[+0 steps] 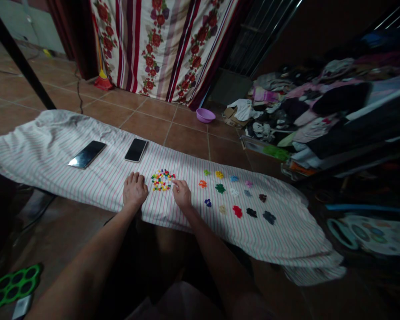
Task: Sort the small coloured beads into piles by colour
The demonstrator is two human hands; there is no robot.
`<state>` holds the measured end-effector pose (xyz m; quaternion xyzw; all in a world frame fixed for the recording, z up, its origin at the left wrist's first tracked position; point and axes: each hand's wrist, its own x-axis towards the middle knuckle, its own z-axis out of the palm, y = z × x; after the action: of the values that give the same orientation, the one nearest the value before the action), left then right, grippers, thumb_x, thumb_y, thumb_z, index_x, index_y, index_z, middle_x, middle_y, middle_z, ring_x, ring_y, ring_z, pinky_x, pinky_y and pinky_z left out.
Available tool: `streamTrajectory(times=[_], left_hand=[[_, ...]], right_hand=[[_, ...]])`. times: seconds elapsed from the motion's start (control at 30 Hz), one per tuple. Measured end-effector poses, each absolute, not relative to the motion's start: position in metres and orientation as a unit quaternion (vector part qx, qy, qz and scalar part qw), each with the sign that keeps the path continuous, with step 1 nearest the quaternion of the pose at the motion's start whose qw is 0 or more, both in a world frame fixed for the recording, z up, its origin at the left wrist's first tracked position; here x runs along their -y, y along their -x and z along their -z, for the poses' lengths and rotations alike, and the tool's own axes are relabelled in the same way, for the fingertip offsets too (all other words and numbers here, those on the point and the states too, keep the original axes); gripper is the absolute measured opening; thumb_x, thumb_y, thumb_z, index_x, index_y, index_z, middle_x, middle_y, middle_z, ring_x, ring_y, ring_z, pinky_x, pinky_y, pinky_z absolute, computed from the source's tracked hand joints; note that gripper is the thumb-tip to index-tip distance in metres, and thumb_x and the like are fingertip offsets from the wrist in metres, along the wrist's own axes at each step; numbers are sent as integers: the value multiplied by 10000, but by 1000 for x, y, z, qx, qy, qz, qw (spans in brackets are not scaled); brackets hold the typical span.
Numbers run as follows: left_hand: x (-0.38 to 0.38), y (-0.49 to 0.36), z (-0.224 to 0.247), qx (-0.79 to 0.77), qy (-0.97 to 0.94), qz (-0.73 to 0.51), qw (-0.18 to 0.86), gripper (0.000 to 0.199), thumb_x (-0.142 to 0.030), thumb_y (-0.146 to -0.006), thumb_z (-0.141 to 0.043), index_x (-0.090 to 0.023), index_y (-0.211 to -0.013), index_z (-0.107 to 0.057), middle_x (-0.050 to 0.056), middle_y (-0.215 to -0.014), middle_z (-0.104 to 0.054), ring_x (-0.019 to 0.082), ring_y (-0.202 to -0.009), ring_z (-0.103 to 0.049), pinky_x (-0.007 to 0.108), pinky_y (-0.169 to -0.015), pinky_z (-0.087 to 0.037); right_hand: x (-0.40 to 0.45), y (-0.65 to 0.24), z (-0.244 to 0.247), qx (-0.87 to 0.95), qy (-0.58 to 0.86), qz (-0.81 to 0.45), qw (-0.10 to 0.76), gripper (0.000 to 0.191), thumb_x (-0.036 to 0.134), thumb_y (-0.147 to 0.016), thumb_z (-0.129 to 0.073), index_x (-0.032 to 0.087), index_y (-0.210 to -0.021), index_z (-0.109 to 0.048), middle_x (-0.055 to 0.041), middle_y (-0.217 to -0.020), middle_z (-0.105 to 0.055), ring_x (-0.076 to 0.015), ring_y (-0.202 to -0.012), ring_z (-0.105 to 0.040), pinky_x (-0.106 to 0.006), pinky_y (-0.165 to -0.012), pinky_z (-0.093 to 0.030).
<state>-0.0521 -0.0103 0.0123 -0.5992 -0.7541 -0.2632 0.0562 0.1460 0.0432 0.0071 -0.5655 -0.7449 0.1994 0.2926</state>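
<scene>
A pile of small mixed-colour plastic pieces [162, 180] lies on the striped cloth between my two hands. My left hand [135, 190] rests on the cloth just left of the pile, its fingers curled in, with nothing showing in them. At the pile's right edge is my right hand [182, 193], index finger and thumb drawn close together at the pieces. Anything between those fingertips is too small to make out. To the right lie separate single-colour heaps, among them yellow pieces [219, 174], dark green pieces [220, 189], red pieces [237, 211] and black pieces [251, 213].
The striped cloth [280, 240] covers a long low surface. Two phones, a dark one [87, 154] and another [136, 150], lie to the left. Beyond are a purple basin [206, 116], a floral curtain [173, 49] and heaped clothes [306, 102].
</scene>
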Motion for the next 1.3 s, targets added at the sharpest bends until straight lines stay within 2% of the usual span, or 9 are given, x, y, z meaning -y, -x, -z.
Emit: streamTrajectory(times=[0.37,0.67,0.9,1.17,1.3], left_hand=[[9,52,-13,759,597,254,53,334,-201,-835,-424,-122,-1094,-619,168,-1292,-577,339,-1302,-439,473,-1071,-343],[10,52,-11,759,603,230,85,330,-205,-844,-435,-109,-1103,-617,166,-1287,-590,338,-1280,-465,458,-1062,-360],[9,52,-11,757,604,232,88,323,-200,-847,-435,-107,-1095,-620,169,-1285,-590,336,-1279,-465,456,-1061,-360],[9,53,-8,753,604,242,97,312,-190,-836,-452,-116,-1085,-624,167,-1274,-596,332,-1273,-469,457,-1055,-364],[9,53,-7,751,605,244,101,309,-189,-838,-447,-117,-1079,-625,169,-1269,-599,331,-1272,-468,458,-1055,-366]], right_hand=[[-73,-121,-19,743,578,-194,275,277,246,-895,-505,242,-1081,-710,-46,-965,-568,-159,-865,-585,-263,-831,-468],[-81,-102,-33,739,630,-176,160,228,266,-921,-510,253,-1097,-655,-36,-1079,-583,-137,-909,-588,-238,-778,-435],[-85,-100,-37,732,639,-189,142,162,266,-889,-555,250,-1021,-646,-27,-1052,-593,-139,-918,-589,-243,-759,-429],[-85,-99,-41,798,582,-116,104,148,258,-893,-534,252,-997,-639,-37,-1050,-586,-157,-941,-575,-261,-787,-430],[-86,-97,-44,797,585,-117,100,173,240,-885,-547,239,-1043,-618,-44,-1070,-590,-158,-973,-571,-260,-810,-431]])
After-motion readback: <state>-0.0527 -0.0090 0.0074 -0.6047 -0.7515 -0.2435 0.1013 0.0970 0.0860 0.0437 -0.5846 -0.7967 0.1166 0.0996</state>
